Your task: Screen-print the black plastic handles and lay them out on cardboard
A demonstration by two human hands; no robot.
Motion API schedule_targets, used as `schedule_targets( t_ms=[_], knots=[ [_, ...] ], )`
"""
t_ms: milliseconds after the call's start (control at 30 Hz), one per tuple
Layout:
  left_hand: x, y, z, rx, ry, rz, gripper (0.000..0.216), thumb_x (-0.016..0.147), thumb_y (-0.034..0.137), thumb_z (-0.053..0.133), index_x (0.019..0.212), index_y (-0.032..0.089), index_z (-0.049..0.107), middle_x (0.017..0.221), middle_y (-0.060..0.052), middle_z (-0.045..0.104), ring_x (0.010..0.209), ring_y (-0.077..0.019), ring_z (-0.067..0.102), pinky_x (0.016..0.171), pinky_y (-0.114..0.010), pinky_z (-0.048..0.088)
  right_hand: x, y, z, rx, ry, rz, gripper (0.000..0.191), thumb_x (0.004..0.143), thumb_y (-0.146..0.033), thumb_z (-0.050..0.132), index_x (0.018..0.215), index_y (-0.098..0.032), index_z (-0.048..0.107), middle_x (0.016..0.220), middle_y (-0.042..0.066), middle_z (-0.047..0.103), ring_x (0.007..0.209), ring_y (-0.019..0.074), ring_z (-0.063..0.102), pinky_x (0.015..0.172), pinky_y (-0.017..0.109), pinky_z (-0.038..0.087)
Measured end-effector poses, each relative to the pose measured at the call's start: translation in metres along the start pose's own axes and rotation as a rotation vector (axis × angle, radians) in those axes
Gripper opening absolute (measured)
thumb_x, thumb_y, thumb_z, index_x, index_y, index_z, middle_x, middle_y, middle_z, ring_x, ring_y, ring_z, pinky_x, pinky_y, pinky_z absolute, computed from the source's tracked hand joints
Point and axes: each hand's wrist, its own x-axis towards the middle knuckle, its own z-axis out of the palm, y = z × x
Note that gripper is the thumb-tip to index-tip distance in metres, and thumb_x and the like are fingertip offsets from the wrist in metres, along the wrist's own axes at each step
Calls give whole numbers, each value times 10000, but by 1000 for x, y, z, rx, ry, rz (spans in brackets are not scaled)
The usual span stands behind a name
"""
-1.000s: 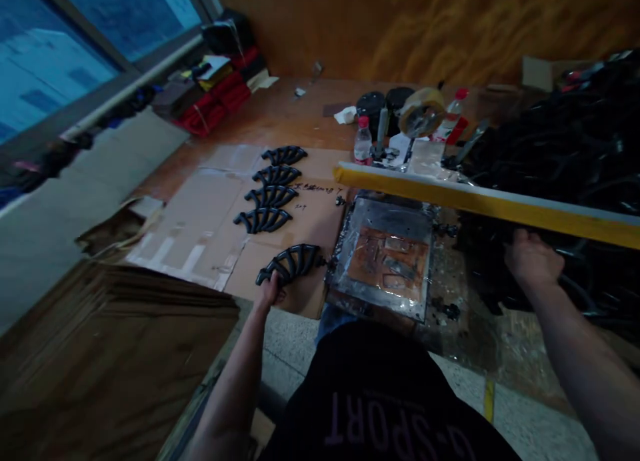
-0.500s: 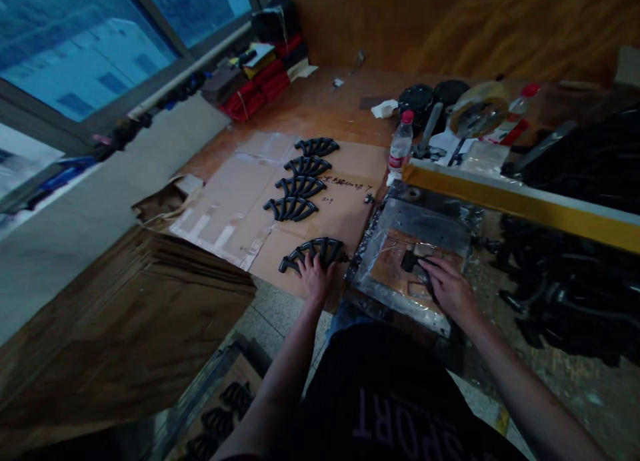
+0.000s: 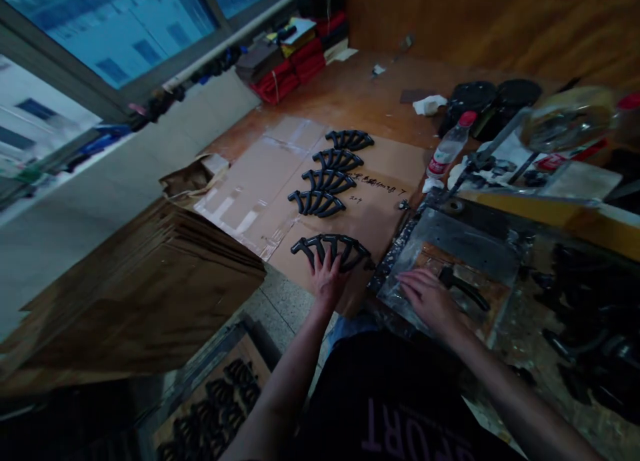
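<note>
My left hand [image 3: 327, 277] lies with spread fingers on the near edge of a black fan-shaped plastic part [image 3: 334, 246], which rests on the brown cardboard sheet [image 3: 250, 194]. Several more of the same black parts [image 3: 327, 179] lie in a row farther back on that cardboard. My right hand [image 3: 424, 295] rests flat on a taped metal plate [image 3: 465, 237] with an orange-brown centre. A small black piece [image 3: 465, 287] lies on the plate just right of its fingers; the hand holds nothing.
A yellow bar [image 3: 550, 214] crosses behind the plate. A water bottle [image 3: 447, 151], black jars [image 3: 480, 97] and a tape roll [image 3: 567, 117] stand beyond. Black parts are heaped at right [image 3: 595, 321]. Stacked cardboard [image 3: 125, 294] sits left, a box of parts [image 3: 215, 411] below.
My right hand came from the heap at right to the plate with a black piece and now lies beside it. My left hand slid from the part's end onto its middle.
</note>
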Motion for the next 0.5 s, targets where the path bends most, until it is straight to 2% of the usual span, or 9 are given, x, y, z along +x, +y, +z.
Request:
schedule_targets(
  t_ms=[133, 233, 333, 400, 500],
  knots=[
    [4, -7, -21, 1, 50, 69, 493, 858, 430, 623, 1316, 246, 636, 1508, -117, 469, 1464, -423, 253, 1177, -648, 146, 40, -38, 41, 10, -160, -132, 299, 956, -211, 466, 1079, -195, 738, 1122, 87, 722, 1022, 234, 625, 935, 410, 515],
    [9, -13, -31, -7, 53, 78, 483, 873, 454, 597, 1303, 241, 649, 1499, -136, 475, 1453, -432, 277, 1173, -663, 137, 62, -56, 63, -78, -291, -146, 312, 958, -180, 439, 1093, -173, 720, 1170, 100, 701, 1004, 233, 631, 896, 373, 523],
    [17, -23, -35, -5, 50, 72, 467, 878, 450, 592, 1293, 247, 657, 1493, -134, 484, 1455, -432, 275, 1171, -667, 142, 80, -65, 79, -105, -359, -148, 314, 952, -163, 430, 1124, -172, 693, 1169, 97, 691, 1017, 230, 626, 906, 357, 515],
    [25, -37, -34, -7, 40, 65, 477, 864, 447, 615, 1298, 254, 651, 1498, -126, 480, 1462, -424, 261, 1173, -656, 161, 90, -69, 87, -91, -379, -156, 316, 945, -167, 445, 1161, -169, 675, 1208, 106, 674, 1055, 237, 618, 942, 369, 504],
    [45, -71, -27, -5, -13, 88, 501, 828, 458, 663, 1284, 251, 658, 1490, -104, 497, 1461, -403, 276, 1174, -605, 231, 99, -72, 102, -92, -414, -162, 358, 927, -182, 482, 1248, -162, 640, 1330, 132, 612, 1118, 263, 608, 969, 409, 501]
  ],
)
